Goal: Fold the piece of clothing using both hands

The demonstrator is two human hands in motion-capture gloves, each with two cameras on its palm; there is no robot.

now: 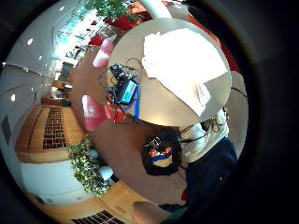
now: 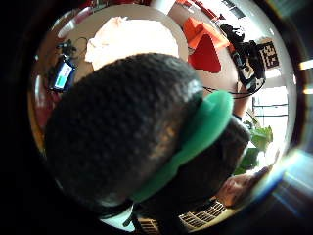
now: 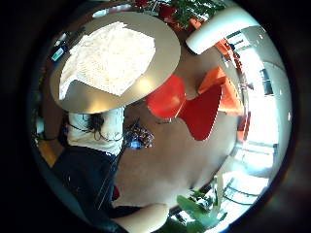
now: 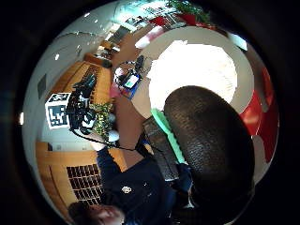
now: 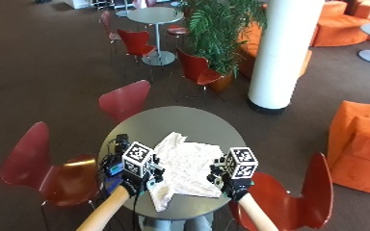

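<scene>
Cloth (image 5: 185,169), white and partly spread, lies on the round grey counter (image 5: 198,122) in the outside view, with a small device with a lit screen (image 5: 113,168) at the counter's left edge and red chairs (image 5: 126,99) around it. The little-finger palm views look down on the cloth from well above with nothing near the palms, while each thumb-side view is largely filled by a black gloved thumb. The left hand (image 5: 136,182) and right hand (image 5: 233,184) are raised above the near edge of the counter, apart from the cloth and holding nothing; whether their fingers are curled or straight cannot be told.
</scene>
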